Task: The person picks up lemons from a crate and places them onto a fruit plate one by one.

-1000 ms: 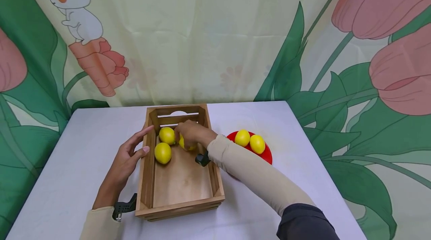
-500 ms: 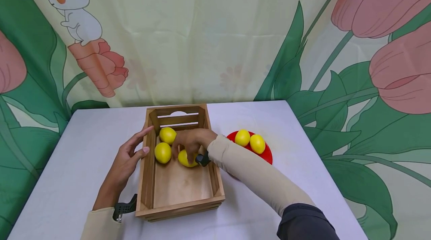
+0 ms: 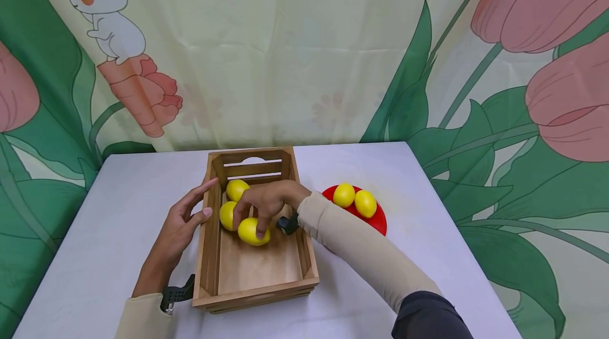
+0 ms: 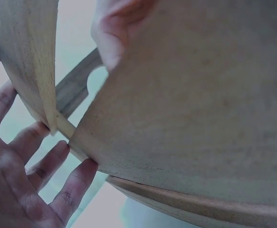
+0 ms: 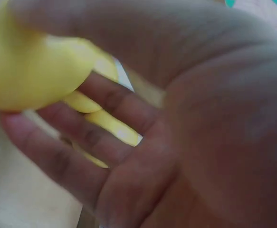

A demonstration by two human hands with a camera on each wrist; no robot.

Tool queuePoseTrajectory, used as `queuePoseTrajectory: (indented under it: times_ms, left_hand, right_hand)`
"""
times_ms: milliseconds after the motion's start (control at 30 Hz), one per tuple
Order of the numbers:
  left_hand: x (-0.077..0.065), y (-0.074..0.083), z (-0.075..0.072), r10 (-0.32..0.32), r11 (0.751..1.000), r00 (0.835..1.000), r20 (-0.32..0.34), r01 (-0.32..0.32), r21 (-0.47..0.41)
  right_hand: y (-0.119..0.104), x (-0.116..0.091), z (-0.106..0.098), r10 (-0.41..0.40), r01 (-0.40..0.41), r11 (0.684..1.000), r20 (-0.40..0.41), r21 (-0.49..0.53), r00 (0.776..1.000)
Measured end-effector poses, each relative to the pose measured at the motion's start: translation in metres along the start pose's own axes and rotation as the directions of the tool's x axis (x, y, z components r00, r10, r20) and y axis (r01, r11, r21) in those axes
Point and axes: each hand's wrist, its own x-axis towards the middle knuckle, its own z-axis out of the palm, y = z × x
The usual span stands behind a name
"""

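Note:
Inside a wooden crate (image 3: 257, 290), my right hand (image 3: 268, 200) pinches a yellow lemon (image 3: 252, 233) between thumb and fingertips. Seen from the right wrist, the held lemon (image 5: 33, 71) is close to the camera, with the thumb over it and fingers behind. Two more lemons lie by the crate's left wall: a back one (image 3: 236, 189) and a nearer one (image 3: 227, 216), partly covered by the right fingers. My left hand (image 3: 178, 222) touches the crate's left side from outside. In the left wrist view its spread fingers (image 4: 76, 185) rest against the wooden slats (image 4: 190, 104).
Right of the crate is a red plate (image 3: 378, 222) carrying two lemons (image 3: 343, 195), partly hidden by my right sleeve. A white cloth (image 3: 119, 212) covers the table. Behind it hangs a printed curtain (image 3: 304, 64).
Inside the crate, my right hand has brought the lemon from the back toward the front, then slightly left. The left hand and crate have stayed in place.

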Motion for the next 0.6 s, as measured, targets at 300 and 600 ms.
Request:
queuePoseTrajectory:
  times_ms: [300, 600]
  left_hand:
    - [-0.001, -0.003, -0.001, -0.008, 1.0, 1.0, -0.003, 0.008, -0.001]
    - [0.001, -0.003, -0.001, -0.009, 1.0, 1.0, 0.006, 0.009, 0.0]
  right_hand:
    - [-0.008, -0.002, -0.004, -0.113, 0.114, 0.993, -0.097, 0.001, 0.989]
    - [-0.023, -0.017, -0.003, -0.154, 0.149, 0.988, -0.25, -0.036, 0.956]
